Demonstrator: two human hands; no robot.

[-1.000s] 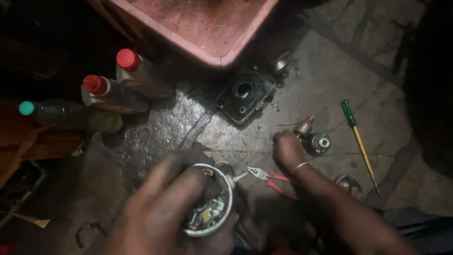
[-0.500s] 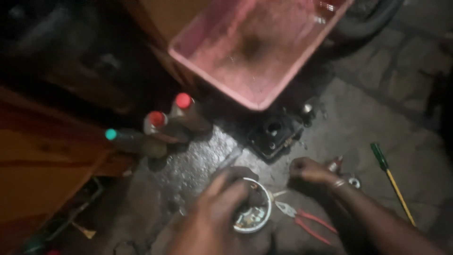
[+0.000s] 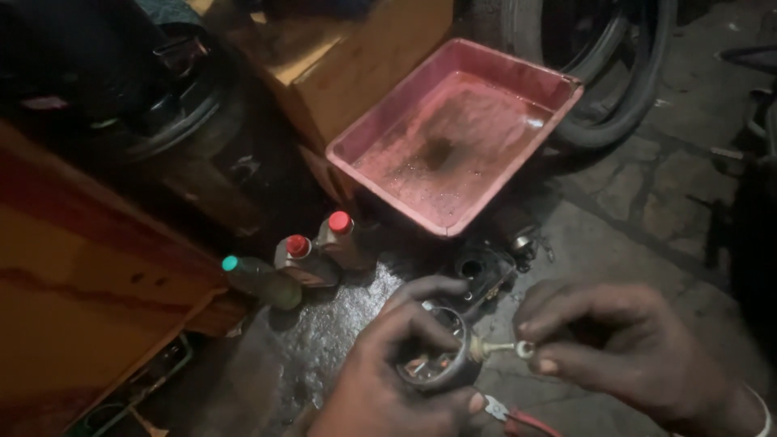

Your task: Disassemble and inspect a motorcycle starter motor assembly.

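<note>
The left hand (image 3: pixel 388 380) has its grip closed around a round metal part (image 3: pixel 437 364), a cup-shaped housing with small fittings inside, fingers curled over its rim and thumb beneath. The part is held just above the wet, dark floor (image 3: pixel 324 340), near the lower middle of the view. From its right side a short pin with a small white tip (image 3: pixel 506 350) sticks out, and the right hand (image 3: pixel 623 356) has its grip pinched together on that tip, thumb and forefinger meeting at its end. The two hands are just beside each other, joined by the pin.

Red-handled pliers (image 3: pixel 518 417) lie on the floor just below the part. A dark metal casting (image 3: pixel 481 271) sits just behind the hands. Beyond it stands a red tray (image 3: pixel 453 137), wet inside. To the left three bottles (image 3: pixel 303 259) lie together, two red-capped and one green-capped.
</note>
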